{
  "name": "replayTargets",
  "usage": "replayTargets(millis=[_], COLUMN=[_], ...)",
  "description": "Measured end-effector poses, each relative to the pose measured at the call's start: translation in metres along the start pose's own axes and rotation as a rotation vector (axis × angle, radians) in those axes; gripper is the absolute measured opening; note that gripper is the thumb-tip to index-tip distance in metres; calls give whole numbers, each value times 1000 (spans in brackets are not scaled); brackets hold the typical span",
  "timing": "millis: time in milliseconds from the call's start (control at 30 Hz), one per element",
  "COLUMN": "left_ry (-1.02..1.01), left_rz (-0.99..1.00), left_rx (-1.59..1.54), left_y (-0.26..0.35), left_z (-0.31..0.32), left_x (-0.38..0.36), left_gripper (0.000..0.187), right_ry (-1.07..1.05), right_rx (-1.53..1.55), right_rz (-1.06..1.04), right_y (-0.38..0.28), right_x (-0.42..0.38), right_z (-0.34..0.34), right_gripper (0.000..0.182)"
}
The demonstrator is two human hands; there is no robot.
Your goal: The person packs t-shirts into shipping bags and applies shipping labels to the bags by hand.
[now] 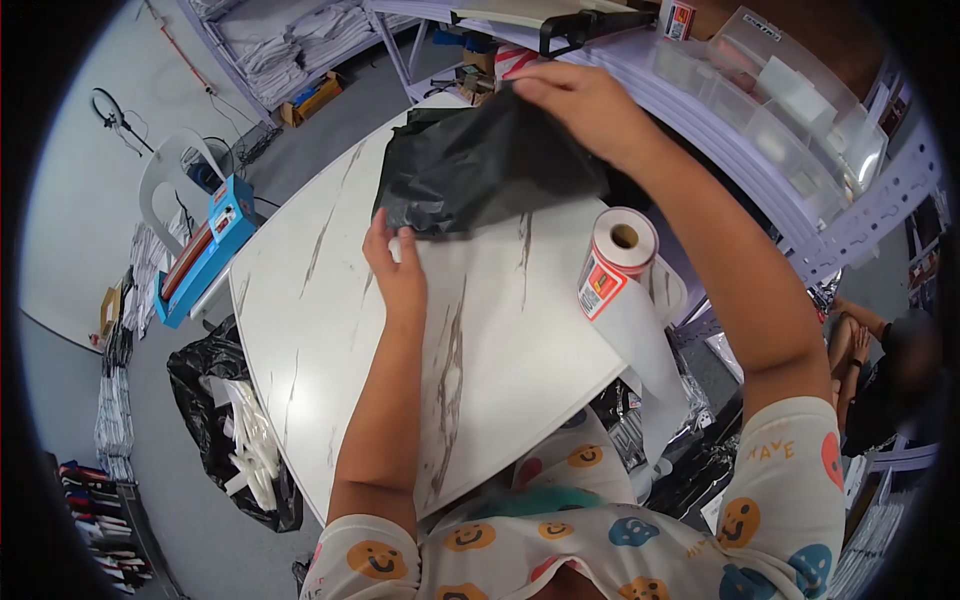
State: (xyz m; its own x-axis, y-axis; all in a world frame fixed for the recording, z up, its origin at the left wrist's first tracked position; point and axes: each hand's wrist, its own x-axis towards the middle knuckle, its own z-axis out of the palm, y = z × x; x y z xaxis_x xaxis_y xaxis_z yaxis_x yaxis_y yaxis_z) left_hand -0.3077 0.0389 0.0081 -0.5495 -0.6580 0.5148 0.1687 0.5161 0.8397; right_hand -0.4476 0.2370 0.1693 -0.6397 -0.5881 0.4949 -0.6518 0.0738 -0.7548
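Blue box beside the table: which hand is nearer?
Left. The left hand is right of the blue box, touching the black plastic bag; the right hand, farther right, holds the bag's far edge.

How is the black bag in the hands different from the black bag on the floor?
The held bag looks flat over the table; the floor bag is crumpled and bulgy. The floor bag gapes, showing white stuff; the held bag shows none. Both are black and shiny.

"HAVE" (771, 452) (orange) on right sleeve (795, 485)

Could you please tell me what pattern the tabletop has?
The tabletop is white with brownish-grey, marble-like veins, seen best in the head view.
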Motion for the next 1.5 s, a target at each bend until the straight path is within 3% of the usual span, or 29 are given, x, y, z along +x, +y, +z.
replayTargets(millis=[67, 133, 167, 200, 233, 300, 367, 433, 500, 533, 667, 733, 767, 833, 900, 967, 1000, 1067, 1100, 1133, 1167, 1200, 1267, 1367, 1400, 1500], left_ry=[3, -19, -31, -114, -102, -70, -156, -104, -46, 49, 128, 38, -9, 38, 327, 622, 709, 585, 343, 31, -310, -397, -458, -502, -521, -562], left_rz=[-387, -520, -583, -453, -467, -503, -395, -411, -502, -542, -613, -742, -814, -870, -729, -383, -231, -43, 47, 26, 317, 357, 254, 167, 161, 136], left_rx=[-311, -622, -777, -817, -869, -963, -1074, -954, -914, -761, -564, -591, -602, -580, -212, -23, 114, 200, 428, 422, 782, 985, 952, 976, 983, 1009], left_y=[23, 39, 46, 56, 71, 95, 97, 104, 110, 123, 76, 57, 45, 4, -8, -30, 5, 37, 25, 57, 58, 57, 28, 5, 6, 15], left_z=[-21, -52, -69, -86, -105, -145, -186, -218, -249, -253, -310, -337, -350, -376, -388, -406, -385, -350, -340, -304, -290, -272, -262, -261, -259, -262], left_x=[-10, -23, -32, -43, -56, -89, -119, -141, -149, -144, -149, -144, -140, -126, -106, -89, -85, -87, -97, -105, -107, -120, -126, -118, -118, -121], left_gripper=[53, 61, 64, 73, 74, 76, 75, 57, 59, 50, 34, 35, 35, 37, 45, 52, 52, 44, 40, 35, 36, 42, 49, 58, 59, 61], right_ry=[-96, -199, -70, -178, -140, -211, -236, -329, -473, -549, -663, -660, -554, -556, -686, -471, -419, -343, -316, -289, -311, -328, -284, -132, -95, -365], right_rx=[50, -39, -204, -215, -211, -63, 12, 53, 97, 116, 324, 134, 50, -311, -521, -584, -660, -752, -766, -779, -754, -732, -646, -393, -433, -248], right_rz=[-140, -309, -574, -543, -621, -500, -453, -375, -315, -288, -531, -580, -558, -505, -303, -271, -186, -64, -34, -1, -2, 2, -78, 46, 24, -169], right_y=[-49, -79, -85, -97, -106, -113, -122, -141, -161, -167, -165, -146, -129, -79, -50, -42, -49, -61, -66, -71, -76, -79, -73, -57, -52, -50], right_x=[-21, -52, -73, -93, -115, -146, -168, -183, -202, -208, -221, -198, -187, -172, -181, -198, -205, -219, -225, -229, -231, -230, -230, -215, -209, -200], right_z=[26, 62, 88, 105, 123, 168, 210, 243, 268, 277, 271, 254, 245, 236, 229, 230, 232, 234, 238, 242, 242, 240, 228, 192, 183, 200], right_gripper=[24, 18, 16, 17, 17, 13, 15, 15, 17, 18, 26, 29, 29, 36, 47, 49, 50, 50, 50, 51, 50, 49, 40, 32, 25, 23])
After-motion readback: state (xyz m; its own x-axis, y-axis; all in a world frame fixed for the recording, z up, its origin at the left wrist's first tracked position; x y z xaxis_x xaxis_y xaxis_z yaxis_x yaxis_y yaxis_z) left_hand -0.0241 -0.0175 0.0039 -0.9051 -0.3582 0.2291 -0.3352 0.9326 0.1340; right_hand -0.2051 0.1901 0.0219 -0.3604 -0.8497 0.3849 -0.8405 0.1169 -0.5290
